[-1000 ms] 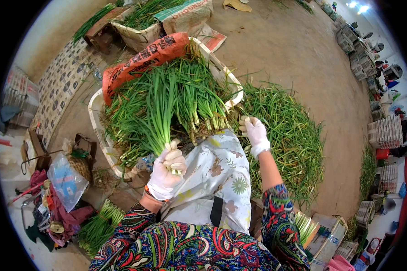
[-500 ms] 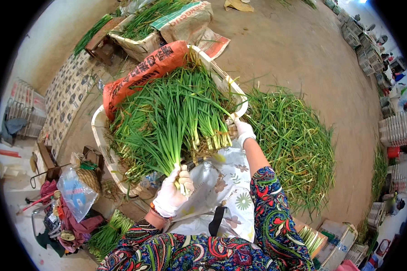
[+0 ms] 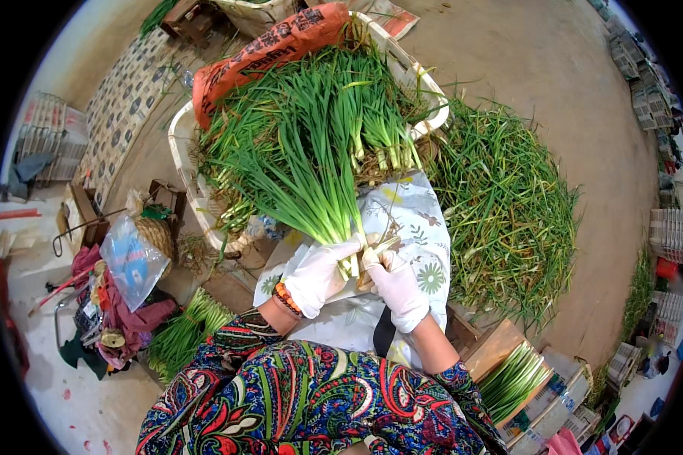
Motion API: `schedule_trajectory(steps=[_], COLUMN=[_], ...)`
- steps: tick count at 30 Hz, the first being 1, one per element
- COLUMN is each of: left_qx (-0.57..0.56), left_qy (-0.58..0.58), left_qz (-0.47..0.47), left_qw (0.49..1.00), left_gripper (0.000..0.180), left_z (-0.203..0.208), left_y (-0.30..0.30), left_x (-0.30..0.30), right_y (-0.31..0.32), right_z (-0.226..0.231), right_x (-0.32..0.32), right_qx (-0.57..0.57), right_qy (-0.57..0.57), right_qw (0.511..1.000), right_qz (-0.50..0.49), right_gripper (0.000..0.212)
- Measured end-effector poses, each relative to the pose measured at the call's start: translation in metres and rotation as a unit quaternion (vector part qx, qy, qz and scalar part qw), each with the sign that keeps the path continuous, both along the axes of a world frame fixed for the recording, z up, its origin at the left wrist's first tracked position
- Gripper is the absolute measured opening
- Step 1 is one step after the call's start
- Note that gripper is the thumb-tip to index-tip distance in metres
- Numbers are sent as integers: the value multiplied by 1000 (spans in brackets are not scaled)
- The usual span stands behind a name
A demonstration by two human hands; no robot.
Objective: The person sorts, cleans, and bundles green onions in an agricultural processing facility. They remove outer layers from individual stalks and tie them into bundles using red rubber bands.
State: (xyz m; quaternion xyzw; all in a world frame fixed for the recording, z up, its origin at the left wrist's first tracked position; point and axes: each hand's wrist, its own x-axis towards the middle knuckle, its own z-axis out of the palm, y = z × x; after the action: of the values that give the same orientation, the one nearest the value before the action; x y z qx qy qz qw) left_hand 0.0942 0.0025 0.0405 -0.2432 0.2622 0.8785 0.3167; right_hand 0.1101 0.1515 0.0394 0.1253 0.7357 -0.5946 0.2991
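My left hand [image 3: 317,277], in a white glove, is closed round the pale lower stems of a bunch of green garlic [image 3: 315,182]. Its long leaves fan up and away over the heap. My right hand [image 3: 398,287], also gloved, is right beside it, with fingers pinched on a pale stem end with dry brownish peel [image 3: 385,244]. Both hands are above a pale flowered apron [image 3: 421,235] over my lap. Beyond them, more green garlic [image 3: 387,136] lies in a white plastic crate [image 3: 182,152], stem ends toward me.
An orange sack [image 3: 269,57] hangs over the crate's far rim. Loose green leaves [image 3: 501,220] are heaped on the floor at right. Trimmed stalks [image 3: 512,383] lie in a box at lower right. Another green bundle [image 3: 193,326] lies at lower left, near a clear plastic bag [image 3: 133,254].
My right hand has come back from the crate's right side to the stem ends by my left hand. The bunch has shifted right with the left hand. The whole view has shifted too.
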Motion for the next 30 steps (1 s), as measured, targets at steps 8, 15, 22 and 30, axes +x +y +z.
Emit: schedule_trajectory(steps=[8, 15, 22, 30], left_qx=[-6, 59, -184, -268], left_qy=[2, -39, 60, 162], left_qz=[21, 71, -15, -77], left_qw=[1000, 995, 981, 946], left_gripper=[23, 29, 28, 25], left_z=[-12, 1, 33, 34], left_y=[-3, -31, -49, -76], left_x=[15, 4, 28, 53], right_y=[-15, 28, 82, -63], right_z=[12, 56, 25, 60], right_x=[7, 15, -31, -101], right_qx=[-126, -175, 216, 206], right_qy=[34, 2, 190, 499], right_qw=[980, 976, 958, 830], right_qz=[-152, -132, -5, 137], right_gripper=[15, 18, 49, 54])
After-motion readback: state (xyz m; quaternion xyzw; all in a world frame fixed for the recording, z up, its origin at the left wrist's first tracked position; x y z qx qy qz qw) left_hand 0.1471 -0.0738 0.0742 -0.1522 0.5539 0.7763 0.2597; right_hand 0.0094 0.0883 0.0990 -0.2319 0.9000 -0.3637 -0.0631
